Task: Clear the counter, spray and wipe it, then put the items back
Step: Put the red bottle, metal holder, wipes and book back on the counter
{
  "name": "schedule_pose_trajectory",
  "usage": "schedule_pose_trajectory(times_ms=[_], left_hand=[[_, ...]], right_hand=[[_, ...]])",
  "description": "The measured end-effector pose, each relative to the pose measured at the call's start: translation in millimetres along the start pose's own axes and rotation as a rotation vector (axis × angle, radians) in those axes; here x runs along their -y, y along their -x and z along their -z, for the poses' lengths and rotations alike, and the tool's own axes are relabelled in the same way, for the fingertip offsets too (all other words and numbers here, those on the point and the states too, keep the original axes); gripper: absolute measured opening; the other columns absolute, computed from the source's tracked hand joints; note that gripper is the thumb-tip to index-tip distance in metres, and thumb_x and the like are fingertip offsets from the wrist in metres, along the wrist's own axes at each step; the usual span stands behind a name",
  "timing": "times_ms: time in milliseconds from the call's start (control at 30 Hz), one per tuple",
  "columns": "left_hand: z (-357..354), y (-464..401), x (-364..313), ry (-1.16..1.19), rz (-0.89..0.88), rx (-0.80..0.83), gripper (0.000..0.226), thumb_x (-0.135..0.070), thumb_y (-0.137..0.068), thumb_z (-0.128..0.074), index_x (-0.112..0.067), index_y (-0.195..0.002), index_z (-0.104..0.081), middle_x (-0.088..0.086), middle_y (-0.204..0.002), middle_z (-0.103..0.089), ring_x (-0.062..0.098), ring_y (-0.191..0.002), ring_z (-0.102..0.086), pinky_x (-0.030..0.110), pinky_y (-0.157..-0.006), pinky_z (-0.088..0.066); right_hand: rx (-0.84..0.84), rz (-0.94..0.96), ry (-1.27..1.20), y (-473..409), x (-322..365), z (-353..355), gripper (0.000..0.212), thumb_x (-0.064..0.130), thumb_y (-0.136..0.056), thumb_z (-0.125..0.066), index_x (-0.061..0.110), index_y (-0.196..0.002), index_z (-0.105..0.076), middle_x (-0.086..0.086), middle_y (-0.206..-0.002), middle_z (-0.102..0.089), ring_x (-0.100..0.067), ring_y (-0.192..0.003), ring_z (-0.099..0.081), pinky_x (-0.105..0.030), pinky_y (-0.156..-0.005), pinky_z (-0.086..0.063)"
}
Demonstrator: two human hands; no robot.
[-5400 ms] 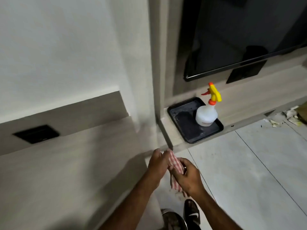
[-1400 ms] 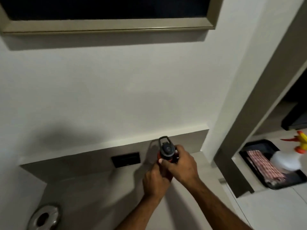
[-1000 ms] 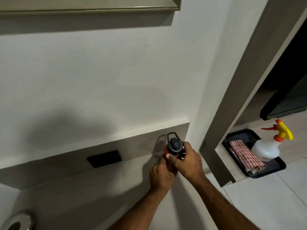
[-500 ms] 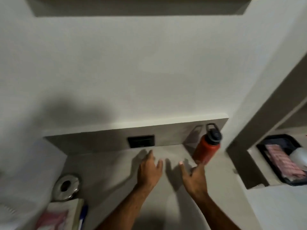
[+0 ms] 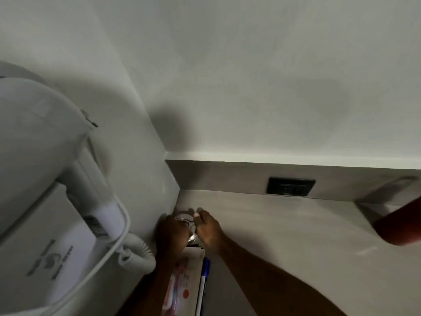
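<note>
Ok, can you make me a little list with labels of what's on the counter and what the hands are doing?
left hand: on the round metal dish, grip unclear
right hand: on the dish's other side, fingers curled
red bottle: far right, partly cut off
booklet: under the wrists, blue pen beside it
socket: black, in the back panel
hair dryer: white, on the left wall

A white wall-mounted hair dryer [image 5: 45, 190] hangs on the left wall, and its coiled white cord [image 5: 136, 253] hangs under it. A black power socket [image 5: 291, 186] sits in the grey back panel [image 5: 227, 176]. The wall [image 5: 250, 76] above is plain white.
</note>
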State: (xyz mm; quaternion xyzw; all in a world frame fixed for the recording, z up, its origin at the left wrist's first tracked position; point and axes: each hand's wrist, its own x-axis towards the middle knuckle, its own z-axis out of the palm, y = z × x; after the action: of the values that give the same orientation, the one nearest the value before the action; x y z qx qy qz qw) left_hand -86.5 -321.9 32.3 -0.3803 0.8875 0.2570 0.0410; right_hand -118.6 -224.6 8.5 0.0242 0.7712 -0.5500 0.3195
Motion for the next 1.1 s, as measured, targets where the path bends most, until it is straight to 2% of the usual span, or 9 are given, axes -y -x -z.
schedule_pose_trajectory(times_ms=[133, 200, 267, 333, 433, 667, 800, 967, 1100], left_hand=[[-14, -7, -10, -0.033, -0.039, 0.044, 0.033, -0.02, -0.093, -0.053, -0.005, -0.122, -0.058, 0.018, -0.121, -0.062, 0.033, -0.11, -0.06, 0.038, -0.092, -0.047], [-23, -7, -18, -0.016, -0.091, 0.038, 0.026, -0.021, -0.093, -0.051, -0.009, -0.113, -0.064, 0.013, -0.117, -0.066, 0.024, -0.099, -0.06, 0.03, -0.086, -0.048], [-33, -5, -33, 0.021, -0.134, 0.048, 0.021, -0.02, -0.092, -0.051, -0.01, -0.096, -0.068, 0.011, -0.105, -0.071, 0.018, -0.085, -0.055, 0.029, -0.08, -0.043], [-45, 0, -50, -0.012, -0.168, 0.07, 0.024, -0.025, -0.092, -0.047, -0.014, -0.1, -0.067, 0.009, -0.11, -0.069, 0.024, -0.098, -0.054, 0.033, -0.088, -0.038], [-64, 10, -73, -0.065, -0.229, 0.138, 0.027, -0.029, -0.091, -0.045, -0.02, -0.111, -0.062, 0.007, -0.123, -0.061, 0.031, -0.117, -0.046, 0.04, -0.096, -0.035], [-78, 22, -76, -0.04, -0.225, 0.124, 0.044, -0.024, -0.093, -0.048, -0.017, -0.136, -0.048, 0.009, -0.145, -0.042, 0.031, -0.13, -0.035, 0.044, -0.109, -0.033], [-39, 39, -37, 0.064, -0.153, -0.091, 0.025, -0.017, -0.093, -0.046, -0.005, -0.11, -0.061, 0.02, -0.117, -0.06, 0.036, -0.11, -0.053, 0.044, -0.095, -0.045], [0, 93, 49, 0.054, 0.08, -0.148, 0.023, -0.022, -0.091, -0.05, -0.004, -0.102, -0.06, 0.018, -0.098, -0.067, 0.035, -0.089, -0.064, 0.043, -0.082, -0.054], [-8, 132, 89, -0.13, 0.163, -0.183, 0.047, -0.031, -0.091, -0.054, 0.006, -0.12, -0.056, 0.028, -0.119, -0.059, 0.042, -0.11, -0.055, 0.048, -0.095, -0.045]], right_hand=[[-0.056, -0.056, -0.224, -7, 2, -4, 0.038, 0.019, -0.102, -0.047, 0.005, -0.136, -0.056, -0.012, -0.144, -0.054, -0.026, -0.133, -0.05, -0.035, -0.117, -0.034], [-0.09, -0.051, -0.305, -7, -3, 10, 0.028, 0.016, -0.101, -0.046, 0.009, -0.118, -0.067, -0.013, -0.126, -0.067, -0.027, -0.116, -0.063, -0.038, -0.105, -0.047], [-0.169, -0.075, -0.411, -2, -10, 33, 0.024, 0.014, -0.099, -0.049, 0.014, -0.105, -0.072, -0.007, -0.107, -0.073, -0.02, -0.094, -0.068, -0.026, -0.083, -0.056], [-0.263, -0.096, -0.471, 2, -22, 60, 0.026, 0.013, -0.098, -0.051, 0.006, -0.113, -0.071, -0.01, -0.109, -0.073, -0.023, -0.097, -0.069, -0.026, -0.086, -0.056], [-0.318, -0.107, -0.432, 10, -40, 94, 0.028, 0.016, -0.096, -0.05, 0.006, -0.112, -0.071, -0.013, -0.11, -0.073, -0.027, -0.103, -0.068, -0.041, -0.098, -0.053], [-0.356, -0.016, -0.208, 24, -54, 112, 0.028, 0.021, -0.098, -0.05, 0.009, -0.112, -0.071, -0.011, -0.112, -0.073, -0.025, -0.103, -0.066, -0.031, -0.091, -0.051], [-0.511, 0.143, 0.152, 40, -48, 112, 0.028, 0.028, -0.097, -0.053, 0.006, -0.097, -0.07, -0.016, -0.1, -0.073, -0.032, -0.096, -0.067, -0.032, -0.081, -0.05], [-0.106, 0.317, 0.304, 58, -23, 39, 0.025, 0.024, -0.098, -0.052, 0.009, -0.106, -0.071, -0.014, -0.111, -0.073, -0.029, -0.106, -0.066, -0.028, -0.088, -0.048], [0.089, 0.365, 0.437, 64, -17, -18, 0.029, 0.023, -0.098, -0.048, 0.007, -0.107, -0.07, -0.018, -0.113, -0.071, -0.034, -0.107, -0.064, -0.029, -0.089, -0.047]])
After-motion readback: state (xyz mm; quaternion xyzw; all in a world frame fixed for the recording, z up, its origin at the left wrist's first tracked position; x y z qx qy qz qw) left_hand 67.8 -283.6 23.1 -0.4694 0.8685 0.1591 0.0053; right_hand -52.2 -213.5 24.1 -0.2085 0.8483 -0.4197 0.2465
